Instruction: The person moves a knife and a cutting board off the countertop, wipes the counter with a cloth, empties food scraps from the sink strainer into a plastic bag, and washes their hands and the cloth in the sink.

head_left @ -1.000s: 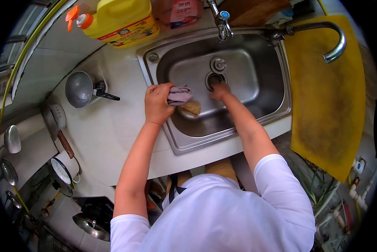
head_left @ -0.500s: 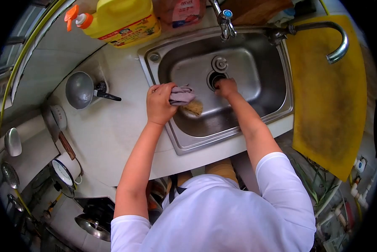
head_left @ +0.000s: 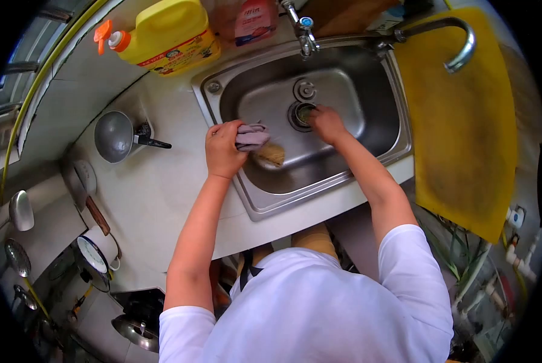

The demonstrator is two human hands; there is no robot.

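Observation:
My left hand [head_left: 223, 148] is closed around a bunched grey-purple cloth [head_left: 253, 137] at the sink's left rim. Just beneath the cloth, a tan scrubbing pad [head_left: 271, 155] hangs over the basin; whether my fingers also grip it is hidden. Over in the steel sink [head_left: 346, 91], my right hand [head_left: 327, 124] pinches the edge of a round sink strainer [head_left: 306, 114] at the drain hole. Something greenish shows inside the strainer. A round metal drain cover [head_left: 305, 90] lies on the basin floor behind it.
Behind the sink stand a yellow detergent jug [head_left: 174, 39], a pink-labelled bottle [head_left: 254, 21] and a faucet [head_left: 304, 33]. A curved spout [head_left: 464, 45] reaches over a yellow board [head_left: 464, 133] at right. On the left counter are a small pan [head_left: 113, 137], a knife [head_left: 95, 212] and an enamel mug [head_left: 98, 248].
My right hand has drawn back from inside the drain hole, and the strainer now shows at its fingertips. My left hand keeps its hold on the cloth. The view has shifted slightly.

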